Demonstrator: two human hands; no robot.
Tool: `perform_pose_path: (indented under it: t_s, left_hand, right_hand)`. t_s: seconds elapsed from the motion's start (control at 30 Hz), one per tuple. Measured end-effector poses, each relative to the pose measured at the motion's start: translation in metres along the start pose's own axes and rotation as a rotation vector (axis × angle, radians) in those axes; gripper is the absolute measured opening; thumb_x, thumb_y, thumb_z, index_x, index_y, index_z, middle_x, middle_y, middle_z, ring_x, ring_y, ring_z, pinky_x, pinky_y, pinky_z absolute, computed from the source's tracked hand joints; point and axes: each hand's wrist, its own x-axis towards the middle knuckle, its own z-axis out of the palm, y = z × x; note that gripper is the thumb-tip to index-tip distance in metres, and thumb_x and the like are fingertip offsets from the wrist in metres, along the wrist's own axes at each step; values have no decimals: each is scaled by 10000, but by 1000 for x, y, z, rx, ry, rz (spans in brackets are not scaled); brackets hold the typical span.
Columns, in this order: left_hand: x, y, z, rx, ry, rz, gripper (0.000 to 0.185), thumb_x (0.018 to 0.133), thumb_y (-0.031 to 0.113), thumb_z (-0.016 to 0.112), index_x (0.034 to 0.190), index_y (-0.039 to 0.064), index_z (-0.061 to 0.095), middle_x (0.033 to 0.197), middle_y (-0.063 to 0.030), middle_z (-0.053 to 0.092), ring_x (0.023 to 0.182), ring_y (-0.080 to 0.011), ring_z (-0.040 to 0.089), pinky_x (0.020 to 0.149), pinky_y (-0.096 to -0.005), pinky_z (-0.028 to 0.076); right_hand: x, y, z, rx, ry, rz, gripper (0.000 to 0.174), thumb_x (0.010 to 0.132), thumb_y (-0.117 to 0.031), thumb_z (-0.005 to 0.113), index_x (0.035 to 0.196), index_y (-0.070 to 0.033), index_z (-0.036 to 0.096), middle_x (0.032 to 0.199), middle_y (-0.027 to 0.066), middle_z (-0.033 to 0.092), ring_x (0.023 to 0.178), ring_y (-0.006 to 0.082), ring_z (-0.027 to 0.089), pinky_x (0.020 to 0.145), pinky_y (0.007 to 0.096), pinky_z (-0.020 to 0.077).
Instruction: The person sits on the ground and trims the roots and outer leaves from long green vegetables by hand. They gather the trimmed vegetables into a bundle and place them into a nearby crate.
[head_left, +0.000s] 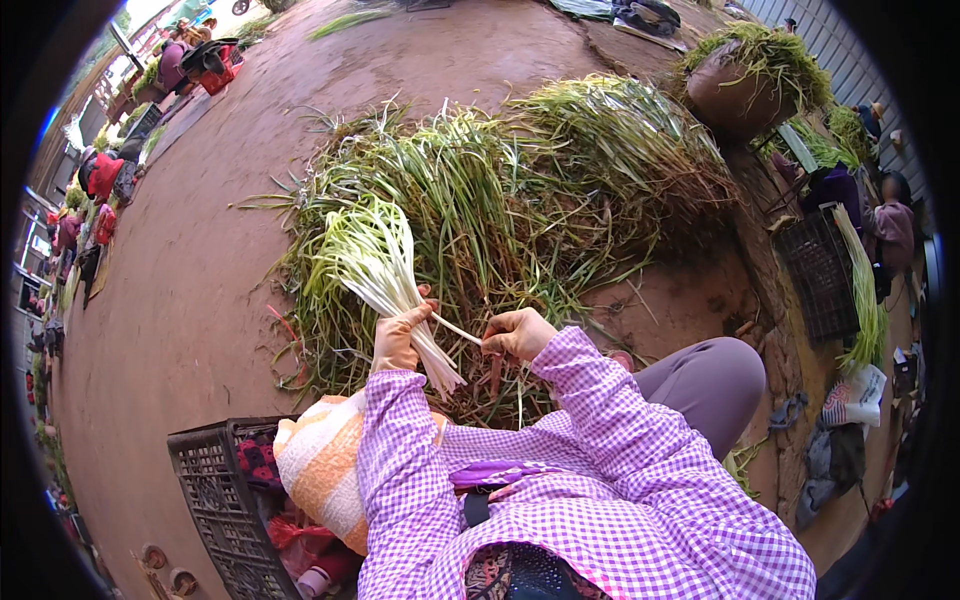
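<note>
My left hand (399, 339), in an orange-tinted glove, is closed around a bunch of long white-stemmed leafy greens (382, 255). The pale green leaf tips fan out up and to the left, while the cut-looking white ends point down past my wrist. Between the thumb and fingers of my right hand (517, 334) is the end of a single white stalk (457, 328), which stretches across to the bunch. Under and beyond both hands lies a large heap of unsorted greens (465, 195) with brown, dirty roots and dry leaves.
At my left stands a black plastic crate (217, 495) holding bags and cloth, with an orange-striped towel (326, 465) by it. Another crate (816, 274) with long greens (862, 292) is at right. A large bundle (739, 90) sits behind the heap. Several people work along both sides.
</note>
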Motion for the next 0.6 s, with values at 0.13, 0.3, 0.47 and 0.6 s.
perform_pose_path:
  t_s: [0.13, 0.3, 0.47, 0.6]
  left_hand:
    - [3, -4, -2, 44, -27, 49, 284, 853, -1, 671, 1132, -1, 624, 1024, -74, 675, 816, -160, 664, 657, -281, 584]
    - [5, -1, 3, -114, -60, 65, 269, 859, 27, 680, 1121, 5, 620, 1015, -64, 670, 802, -167, 665, 695, -302, 590]
    - [-9, 23, 14, 28, 42, 268, 296, 857, -23, 657, 1148, 4, 605, 1044, -105, 668, 893, -203, 678, 787, -315, 603]
    - [-7, 36, 16, -20, 92, 466, 325, 869, -73, 566, 1182, 15, 570, 1020, -105, 647, 868, -209, 674, 755, -352, 604]
  right_hand:
    - [16, 28, 4, 326, -130, -59, 104, 841, -113, 708, 858, -14, 680, 732, 35, 676, 576, 108, 591, 552, 262, 499]
    - [36, 56, 7, 725, 146, 260, 145, 822, -132, 722, 856, -15, 644, 666, 27, 632, 526, 146, 570, 495, 254, 483]
    - [44, 59, -7, 164, 206, 186, 226, 874, -112, 684, 1083, -27, 670, 1013, 78, 697, 888, 143, 647, 818, 267, 534]
    - [87, 45, -42, 460, 603, -125, 232, 928, -120, 630, 1146, -43, 648, 1022, 44, 694, 888, 133, 633, 848, 264, 528]
